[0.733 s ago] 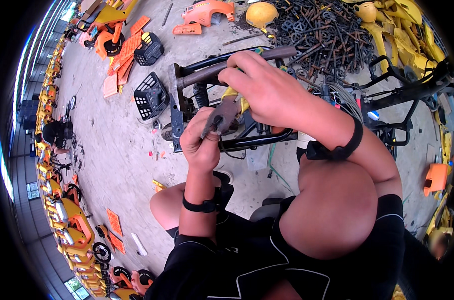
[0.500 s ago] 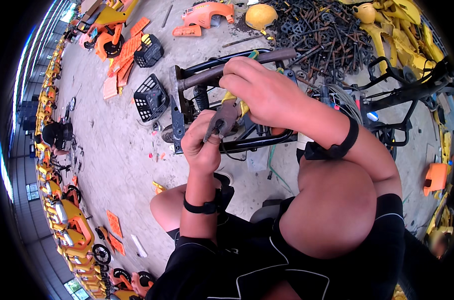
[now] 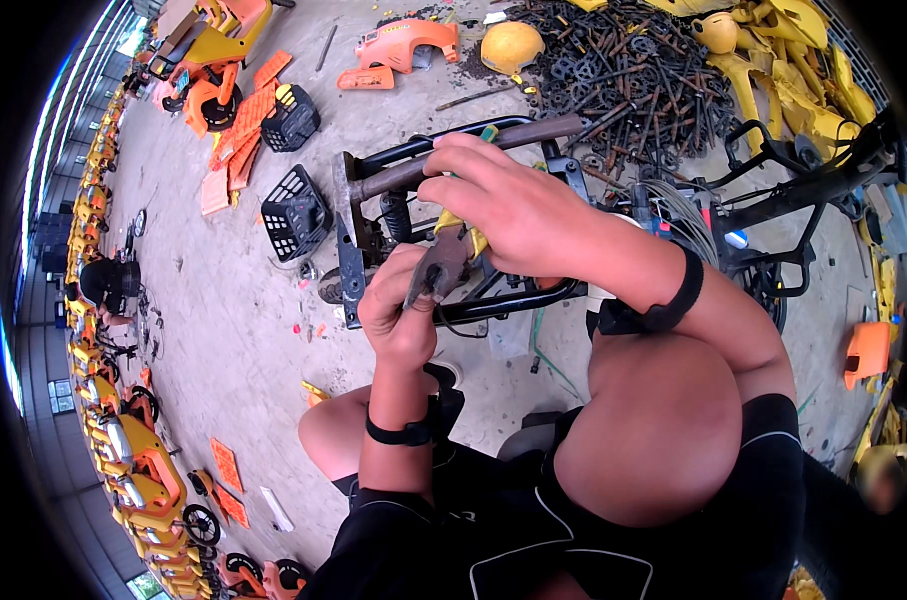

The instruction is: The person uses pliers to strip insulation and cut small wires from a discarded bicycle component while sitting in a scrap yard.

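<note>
My right hand [image 3: 509,205] is closed round the yellow-green handles of a pair of pliers [image 3: 442,262], above a black metal scooter frame [image 3: 514,300]. The dark, worn jaws point down and left, toward my left hand [image 3: 396,305]. Its fingers are pinched together right beside the jaws; whatever they hold is too small or hidden to name. Under my hands the frame lies on the floor, with a brown-grey metal tube [image 3: 394,180] across its far side and a black coil spring [image 3: 394,212] inside it.
Two black plastic baskets [image 3: 297,213] lie left of the frame, near orange panels [image 3: 242,140]. Beyond it is a heap of dark metal parts [image 3: 634,80], with yellow body panels [image 3: 804,90] at the far right. A row of yellow scooters [image 3: 139,460] lines the left side. A person [image 3: 112,285] sits at far left.
The plier jaws have swung a little and look more closed. My right fingers have spread slightly on the handles. The whole view has shifted slightly.
</note>
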The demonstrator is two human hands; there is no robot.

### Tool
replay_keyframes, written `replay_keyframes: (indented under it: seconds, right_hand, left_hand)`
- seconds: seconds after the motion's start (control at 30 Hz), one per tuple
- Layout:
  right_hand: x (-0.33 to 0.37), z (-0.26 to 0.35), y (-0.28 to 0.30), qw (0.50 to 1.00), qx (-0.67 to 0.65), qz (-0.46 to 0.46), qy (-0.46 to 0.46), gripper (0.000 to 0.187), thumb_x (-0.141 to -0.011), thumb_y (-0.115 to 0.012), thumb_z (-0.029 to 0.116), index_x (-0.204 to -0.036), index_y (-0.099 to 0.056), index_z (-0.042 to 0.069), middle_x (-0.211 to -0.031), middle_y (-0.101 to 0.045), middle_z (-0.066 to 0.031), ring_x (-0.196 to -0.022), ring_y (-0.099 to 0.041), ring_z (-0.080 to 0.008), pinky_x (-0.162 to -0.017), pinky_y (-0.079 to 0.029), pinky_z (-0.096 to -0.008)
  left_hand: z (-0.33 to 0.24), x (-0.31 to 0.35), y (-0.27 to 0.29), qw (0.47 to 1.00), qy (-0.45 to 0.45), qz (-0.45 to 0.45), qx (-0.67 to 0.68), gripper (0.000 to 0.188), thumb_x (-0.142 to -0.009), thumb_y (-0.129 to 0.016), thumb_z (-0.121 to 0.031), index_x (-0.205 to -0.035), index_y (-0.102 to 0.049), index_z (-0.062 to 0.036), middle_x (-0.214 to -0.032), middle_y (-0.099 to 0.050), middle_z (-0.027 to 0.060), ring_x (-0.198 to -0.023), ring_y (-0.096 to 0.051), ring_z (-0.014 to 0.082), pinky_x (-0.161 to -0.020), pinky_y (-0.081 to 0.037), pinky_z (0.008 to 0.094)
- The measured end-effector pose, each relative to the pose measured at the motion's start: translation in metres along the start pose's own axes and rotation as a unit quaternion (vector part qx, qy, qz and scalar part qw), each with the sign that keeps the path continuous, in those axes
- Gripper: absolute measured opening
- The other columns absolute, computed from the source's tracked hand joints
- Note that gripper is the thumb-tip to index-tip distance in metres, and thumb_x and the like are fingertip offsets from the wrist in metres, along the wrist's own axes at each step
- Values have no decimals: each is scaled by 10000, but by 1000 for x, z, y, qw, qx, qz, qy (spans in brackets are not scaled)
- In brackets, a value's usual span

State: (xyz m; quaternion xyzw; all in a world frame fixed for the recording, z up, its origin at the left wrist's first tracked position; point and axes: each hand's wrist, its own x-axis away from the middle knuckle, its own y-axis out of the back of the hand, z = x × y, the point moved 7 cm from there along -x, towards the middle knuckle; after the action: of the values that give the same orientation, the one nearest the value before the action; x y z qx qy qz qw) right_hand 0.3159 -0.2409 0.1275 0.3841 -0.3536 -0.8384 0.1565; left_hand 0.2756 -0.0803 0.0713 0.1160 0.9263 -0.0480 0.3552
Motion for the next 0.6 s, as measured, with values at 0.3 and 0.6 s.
replay_keyframes:
  seconds: [0.3, 0.6]
  right_hand:
    - [2, 0, -1, 1000, 16, -14, -6, 550, -608, -729, -75, -1121, -580, 56, -1195, -546, -107, -1234, -517, -329, -821, -555, -406]
    - [-3, 5, 1, 994, 89, -59, 35, 245, -713, -668, 24, -943, -587, 56, -1019, -582, -91, -1035, -581, -289, -805, -528, -400]
  left_hand:
    - [2, 0, 2, 1000, 13, -11, 1, 194, -938, -674, -85, -1115, -669, -6, -1129, -646, 181, -935, -604, 265, -796, -529, 372]
    - [3, 0, 4, 999, 20, -28, 11, 207, -929, -690, -101, -1098, -671, 16, -1115, -647, 180, -921, -603, 258, -792, -512, 380]
